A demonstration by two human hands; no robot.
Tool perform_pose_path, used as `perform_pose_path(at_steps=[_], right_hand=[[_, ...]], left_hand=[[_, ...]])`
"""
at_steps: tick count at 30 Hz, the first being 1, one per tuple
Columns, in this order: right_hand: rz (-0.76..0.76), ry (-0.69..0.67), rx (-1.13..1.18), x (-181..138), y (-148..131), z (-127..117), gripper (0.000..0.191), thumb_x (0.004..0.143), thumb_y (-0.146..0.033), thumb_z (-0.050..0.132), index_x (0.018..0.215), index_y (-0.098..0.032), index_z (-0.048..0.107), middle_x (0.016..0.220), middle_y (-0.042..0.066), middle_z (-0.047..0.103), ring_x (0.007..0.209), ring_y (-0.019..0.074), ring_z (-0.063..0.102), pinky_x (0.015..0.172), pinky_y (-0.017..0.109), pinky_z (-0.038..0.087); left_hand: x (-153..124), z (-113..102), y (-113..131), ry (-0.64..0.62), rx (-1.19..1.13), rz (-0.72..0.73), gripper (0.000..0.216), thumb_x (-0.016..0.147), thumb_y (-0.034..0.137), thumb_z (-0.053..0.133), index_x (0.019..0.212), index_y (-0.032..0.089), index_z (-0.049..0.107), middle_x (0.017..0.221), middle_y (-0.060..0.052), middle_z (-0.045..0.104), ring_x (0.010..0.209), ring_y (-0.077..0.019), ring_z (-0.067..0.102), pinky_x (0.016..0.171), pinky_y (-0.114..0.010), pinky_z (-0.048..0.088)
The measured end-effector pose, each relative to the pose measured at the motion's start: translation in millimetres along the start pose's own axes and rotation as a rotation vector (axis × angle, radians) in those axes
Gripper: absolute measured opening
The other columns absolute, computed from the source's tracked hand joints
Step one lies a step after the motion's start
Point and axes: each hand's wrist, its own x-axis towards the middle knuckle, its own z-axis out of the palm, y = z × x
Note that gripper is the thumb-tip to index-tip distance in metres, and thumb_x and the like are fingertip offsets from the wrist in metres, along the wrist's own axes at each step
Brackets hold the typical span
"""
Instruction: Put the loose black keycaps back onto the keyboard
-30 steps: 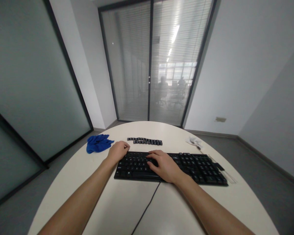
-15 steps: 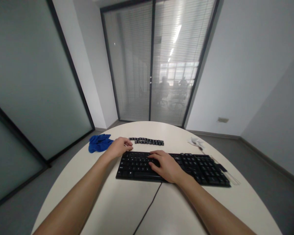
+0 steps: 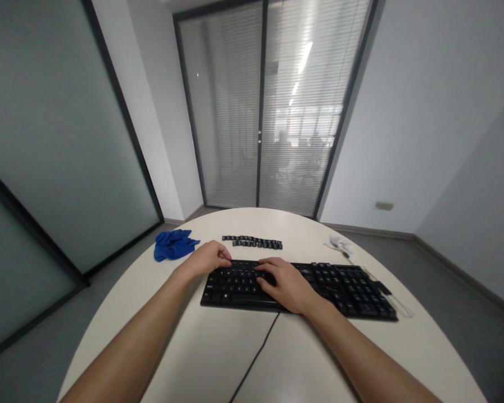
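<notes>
- Keyboard [image 3: 243,290]: black, lying lengthwise across the bench [image 3: 193,341], directly beneath the fingers of the right hand.
- Right hand [image 3: 290,285]: palm down over the middle of the keyboard; fingers spread, thumb set wide of the index finger. Fingertips rest on or just over the keys.
- Left hand [image 3: 210,257]: at the upper left corner of the keyboard. Thumb and index finger are curled to a narrow gap; whether they hold a small part cannot be told.
- Key legends: pale characters on black keys, too small to read. One key in the lower left row carries a pale symbol, likewise unresolved.
- Loose keycaps [image 3: 252,242]: two rows on the bench beyond the keyboard, the far row starting further left. Pale marks show on the caps; characters not legible.
- Cable [image 3: 256,356]: black, running from the near edge of the keyboard toward the wearer.
- Blue cloth [image 3: 175,245]: crumpled, left of the left hand.
- White crumpled item [image 3: 337,243]: beyond the right part of the keyboard, near a thin pale stick with a dark end.
- Black piece [image 3: 382,287]: at the right end of the keyboard, with thin pale wire loops beside it.
</notes>
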Motion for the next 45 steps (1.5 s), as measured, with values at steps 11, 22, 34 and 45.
perform_pose_path(at_steps=[11, 22, 34, 45], right_hand=[[0.013, -0.011, -0.002, 0.6, -1.8, -0.7, 0.028, 0.092, -0.034, 0.060, 0.115, -0.022, 0.072, 0.124, 0.009, 0.069, 0.115, 0.0254, 0.061, 0.105, 0.042, 0.046], [0.007, -0.003, 0.011, 1.0, -1.6, -0.8, 0.028, 0.092, -0.034, 0.060, 0.114, -0.023, 0.072, 0.123, 0.010, 0.069, 0.115, 0.0261, 0.061, 0.105, 0.043, 0.046], [0.004, -0.003, 0.005, 0.5, -1.8, -0.9, 0.028, 0.092, -0.033, 0.060, 0.114, -0.022, 0.072, 0.123, 0.009, 0.069, 0.115, 0.0253, 0.061, 0.105, 0.042, 0.046], [0.001, -0.011, 0.013, 0.3, 0.9, 1.1, 0.029, 0.092, -0.034, 0.060, 0.115, -0.022, 0.072, 0.122, 0.010, 0.069, 0.115, 0.0256, 0.061, 0.105, 0.042, 0.046]], left_hand=[[-0.3, 2.9, 0.7, -0.030, -0.001, 0.018, 0.021, 0.066, 0.031, 0.071, 0.082, 0.018, 0.075, 0.076, -0.003, 0.075, 0.076, -0.0212, 0.069, 0.066, -0.027, 0.047], [2.6, 3.8, -1.0, -0.022, -0.021, 0.054, 0.018, 0.064, 0.027, 0.073, 0.080, 0.018, 0.073, 0.078, -0.003, 0.076, 0.078, -0.0217, 0.070, 0.070, -0.028, 0.050], [0.3, -1.2, -3.9, -0.061, -0.011, 0.087, 0.019, 0.066, 0.027, 0.073, 0.083, 0.019, 0.075, 0.083, -0.004, 0.078, 0.081, -0.0232, 0.072, 0.072, -0.029, 0.051], [8.0, 0.2, -18.1, -0.090, -0.088, 0.059, 0.026, 0.066, 0.034, 0.073, 0.085, 0.017, 0.078, 0.080, -0.006, 0.078, 0.079, -0.0240, 0.071, 0.069, -0.029, 0.050]])
